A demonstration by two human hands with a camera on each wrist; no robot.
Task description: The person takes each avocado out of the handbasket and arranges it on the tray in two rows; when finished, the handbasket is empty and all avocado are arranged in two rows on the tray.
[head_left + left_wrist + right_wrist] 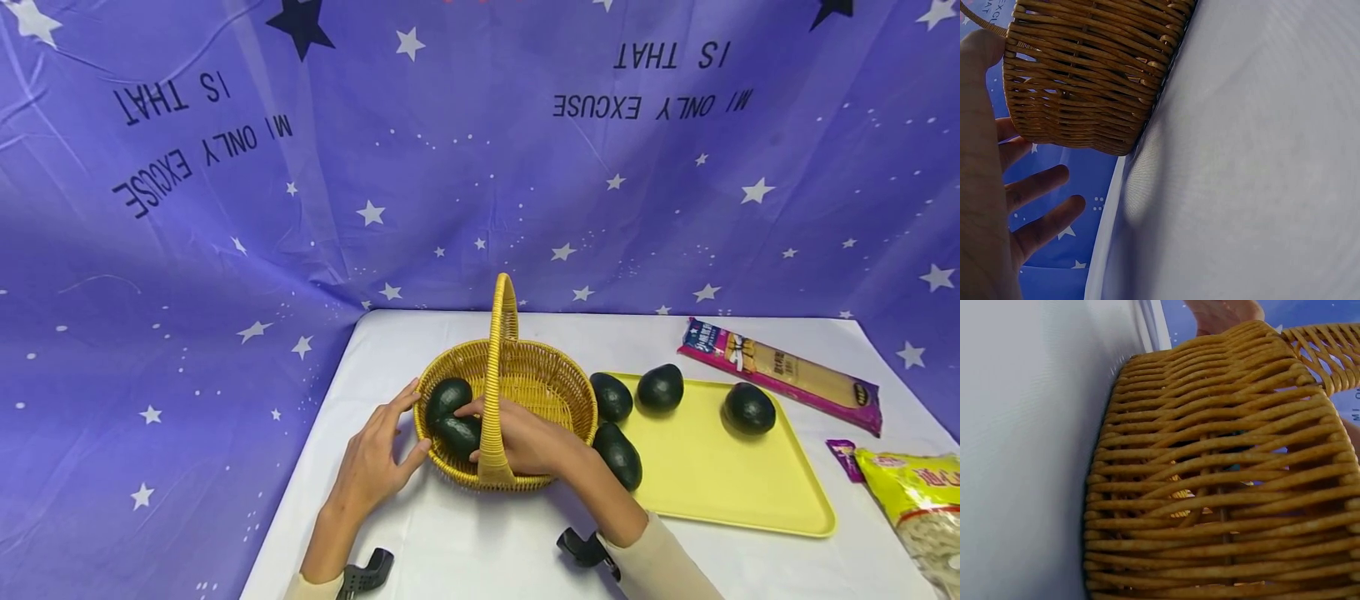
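Note:
A yellow wicker basket (581, 383) with a tall arched handle stands on the white table. At its left end lie two dark green avocados, one farther back (448, 398) and one nearer (457, 435). My right hand (536, 437) reaches in under the handle, and its fingers and thumb grip the nearer avocado from the right; the handle covers part of the hand. Spread around the basket's left end, my left hand (375, 458) touches the rim with thumb and fingertips. In the left wrist view its lower fingers (1050, 219) stand apart from the wicker (1091, 81).
Right of the basket is a yellow tray (727, 475) holding several more avocados (660, 388), two of them close beside the basket. Behind it lies a long pack of noodles (787, 371). A yellow bag (918, 492) and a small purple packet (845, 460) lie at the right.

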